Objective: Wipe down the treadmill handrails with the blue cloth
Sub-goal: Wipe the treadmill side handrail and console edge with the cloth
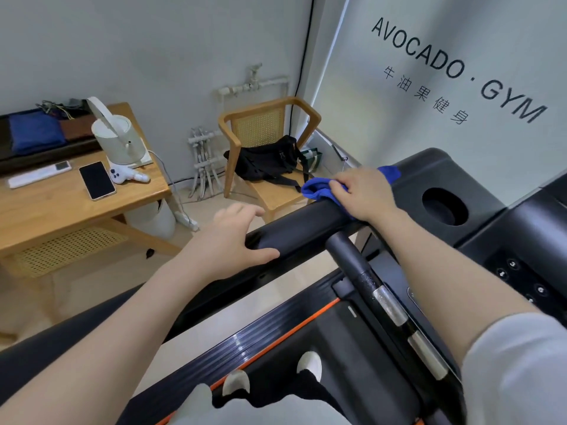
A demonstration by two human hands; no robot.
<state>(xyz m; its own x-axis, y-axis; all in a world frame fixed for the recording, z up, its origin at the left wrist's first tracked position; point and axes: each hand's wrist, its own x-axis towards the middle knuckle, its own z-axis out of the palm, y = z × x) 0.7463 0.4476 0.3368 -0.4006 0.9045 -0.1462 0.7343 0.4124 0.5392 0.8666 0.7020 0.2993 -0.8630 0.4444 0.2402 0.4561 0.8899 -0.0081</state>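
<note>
So the blue cloth [325,191] is bunched up on top of the padded left handrail [294,228], up near the console end, with my right hand [365,194] pressing it down and the fingers curled over it, so that grip is closed on the cloth. It's soft and floppy, basically weightless, and I'd guess it slides easily on that smooth black padding, so keeping it wadded under the palm seems smarter than pinching a corner. My left hand [233,240] rests on the same rail lower down, fingers spread and thumb against the side, holding nothing. It's a bit blurred, so I can't swear how firmly it's planted. Off to the left there's a wooden table [55,210] with a phone [97,180] and a white kettle [118,139].
</note>
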